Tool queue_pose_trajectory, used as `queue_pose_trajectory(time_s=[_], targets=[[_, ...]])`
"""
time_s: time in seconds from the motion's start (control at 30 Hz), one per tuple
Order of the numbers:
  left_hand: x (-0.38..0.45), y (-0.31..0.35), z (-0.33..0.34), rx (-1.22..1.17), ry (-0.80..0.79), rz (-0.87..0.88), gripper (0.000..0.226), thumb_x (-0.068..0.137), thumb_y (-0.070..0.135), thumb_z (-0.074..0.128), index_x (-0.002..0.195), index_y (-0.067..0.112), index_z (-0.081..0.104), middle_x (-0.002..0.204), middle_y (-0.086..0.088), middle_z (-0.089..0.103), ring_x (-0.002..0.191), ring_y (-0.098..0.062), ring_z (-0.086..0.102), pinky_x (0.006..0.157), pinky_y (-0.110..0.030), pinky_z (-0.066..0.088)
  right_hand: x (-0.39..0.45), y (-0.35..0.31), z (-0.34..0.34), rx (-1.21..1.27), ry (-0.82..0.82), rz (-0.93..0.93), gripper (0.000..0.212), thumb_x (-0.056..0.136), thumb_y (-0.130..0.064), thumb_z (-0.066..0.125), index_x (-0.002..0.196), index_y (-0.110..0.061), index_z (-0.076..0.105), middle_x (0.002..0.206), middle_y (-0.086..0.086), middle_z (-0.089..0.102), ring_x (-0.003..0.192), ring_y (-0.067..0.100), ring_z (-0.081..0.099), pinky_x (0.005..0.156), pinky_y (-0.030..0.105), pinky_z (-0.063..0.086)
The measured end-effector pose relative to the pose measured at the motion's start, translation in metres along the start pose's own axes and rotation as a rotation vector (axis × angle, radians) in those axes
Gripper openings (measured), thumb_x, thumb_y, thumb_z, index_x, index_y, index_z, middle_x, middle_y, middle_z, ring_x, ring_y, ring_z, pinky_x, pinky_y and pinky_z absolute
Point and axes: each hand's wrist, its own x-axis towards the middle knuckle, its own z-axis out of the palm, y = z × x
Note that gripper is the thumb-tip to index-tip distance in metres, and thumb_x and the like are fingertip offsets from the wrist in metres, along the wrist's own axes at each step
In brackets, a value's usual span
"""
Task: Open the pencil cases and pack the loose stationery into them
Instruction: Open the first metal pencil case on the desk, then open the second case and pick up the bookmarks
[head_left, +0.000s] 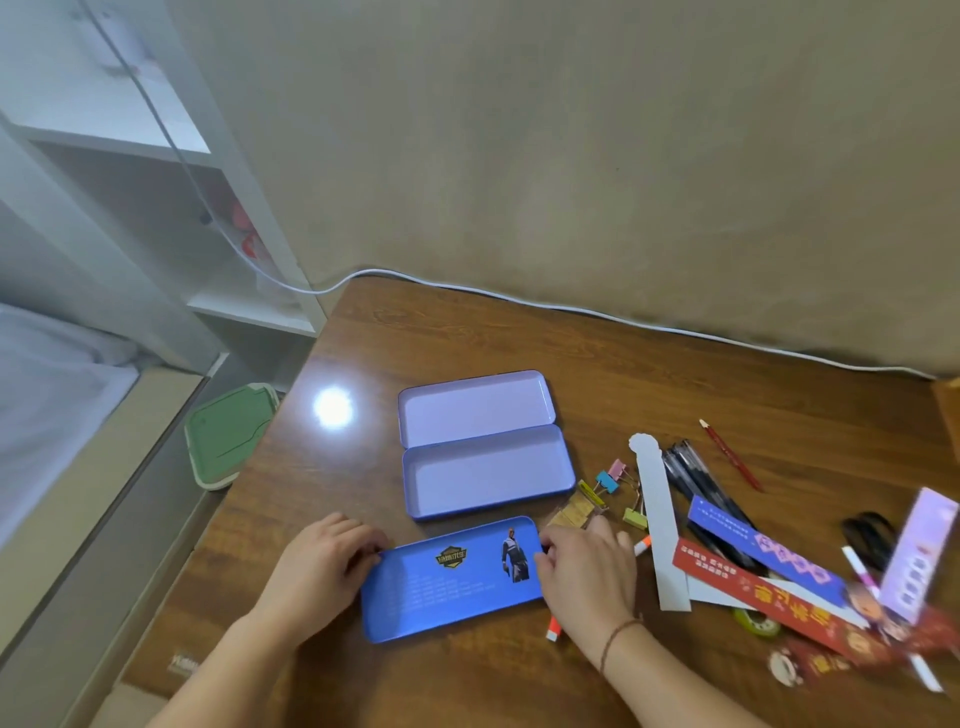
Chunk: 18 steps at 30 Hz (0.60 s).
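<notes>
Both hands, left (324, 558) and right (584, 571), are closing each grip around the shut blue rectangular tin pencil case (452, 579), likely prising it open just before the open lilac tin (485, 447).

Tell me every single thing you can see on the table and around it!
open pencil case: 1, lilac, empty, mid-table
closed pencil case: 1, blue, printed lid, near edge, between both hands
binder clips: several, pink, blue, yellow and green, right of open case
red pencil: 1, far right
black pens: a bunch, under paper strips
paper strips: several, white, blue, red, right side
orange-and-white marker: 1, partly under right hand
tape roll: 1, greenish, under red strip
scissors: 1, black, far right
cable: 1, white, along wall
green lid: 1, off table, left
table: 1, brown wood
left hand: grip on case's left end
right hand: grip on case's right end
</notes>
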Motion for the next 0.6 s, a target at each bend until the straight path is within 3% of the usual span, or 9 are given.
queue_pose_trajectory(time_s=[0.1, 0.17, 0.27, 0.33, 0.47, 0.53, 0.6], targets=[[-0.001, 0.007, 0.005, -0.007, 0.086, -0.030, 0.009, 0.078, 0.026, 0.070, 0.085, 0.030, 0.068, 0.078, 0.016, 0.062, 0.073, -0.016, 0.056, 0.059, -0.029, 0.047, 0.001, 0.004, -0.002, -0.032, 0.010, -0.045, 0.029, 0.090, -0.049, 0.052, 0.112, -0.034, 0.064, 0.105, -0.015, 0.066, 0.102, 0.012, 0.045, 0.083, 0.032, 0.039], [0.001, 0.020, 0.012, -0.009, 0.207, -0.124, 0.013, 0.080, 0.037, 0.059, 0.084, 0.028, 0.068, 0.080, 0.012, 0.057, 0.074, -0.018, 0.055, 0.057, -0.030, 0.046, -0.002, 0.011, -0.006, 0.013, 0.030, -0.036, 0.033, 0.089, -0.054, 0.049, 0.113, -0.036, 0.063, 0.106, -0.017, 0.065, 0.101, 0.011, 0.044, 0.084, 0.032, 0.038], [0.017, 0.054, 0.024, -0.055, 0.440, -0.434, 0.006, 0.082, 0.023, 0.072, 0.086, 0.025, 0.069, 0.080, 0.004, 0.055, 0.080, -0.028, 0.058, 0.056, -0.034, 0.045, -0.016, 0.035, -0.016, 0.088, 0.091, 0.019, 0.033, 0.089, -0.056, 0.045, 0.109, -0.037, 0.065, 0.096, -0.018, 0.065, 0.091, 0.007, 0.041, 0.078, 0.029, 0.038], [0.035, 0.087, 0.033, -0.150, 0.542, -0.542, 0.014, 0.084, 0.018, 0.073, 0.094, 0.026, 0.068, 0.083, 0.002, 0.054, 0.082, -0.027, 0.056, 0.058, -0.035, 0.044, -0.029, 0.065, -0.026, 0.136, 0.165, 0.089, 0.028, 0.089, -0.054, 0.047, 0.101, -0.038, 0.066, 0.086, -0.019, 0.063, 0.083, 0.005, 0.039, 0.068, 0.025, 0.037], [0.071, 0.178, 0.057, -0.366, 0.665, -0.462, 0.019, 0.087, 0.014, 0.068, 0.103, 0.025, 0.066, 0.090, 0.007, 0.053, 0.079, -0.010, 0.047, 0.054, -0.028, 0.039, -0.056, 0.154, -0.054, 0.259, 0.389, 0.337, 0.013, 0.085, -0.045, 0.059, 0.086, -0.036, 0.068, 0.075, -0.019, 0.062, 0.080, 0.010, 0.047, 0.060, 0.027, 0.043], [0.085, 0.225, 0.077, -0.428, 0.597, -0.370, 0.024, 0.085, 0.009, 0.071, 0.102, 0.025, 0.066, 0.092, 0.010, 0.052, 0.083, -0.008, 0.049, 0.057, -0.028, 0.044, -0.065, 0.208, -0.068, 0.375, 0.456, 0.516, 0.010, 0.085, -0.039, 0.062, 0.083, -0.031, 0.068, 0.081, -0.009, 0.068, 0.083, 0.018, 0.056, 0.059, 0.029, 0.046], [0.096, 0.268, 0.099, -0.447, 0.484, -0.216, 0.026, 0.082, 0.008, 0.074, 0.100, 0.025, 0.066, 0.096, 0.011, 0.056, 0.090, -0.012, 0.050, 0.067, -0.034, 0.049, -0.072, 0.257, -0.079, 0.439, 0.415, 0.684, 0.013, 0.086, -0.039, 0.061, 0.080, -0.029, 0.066, 0.086, -0.003, 0.071, 0.078, 0.020, 0.057, 0.055, 0.028, 0.041]])
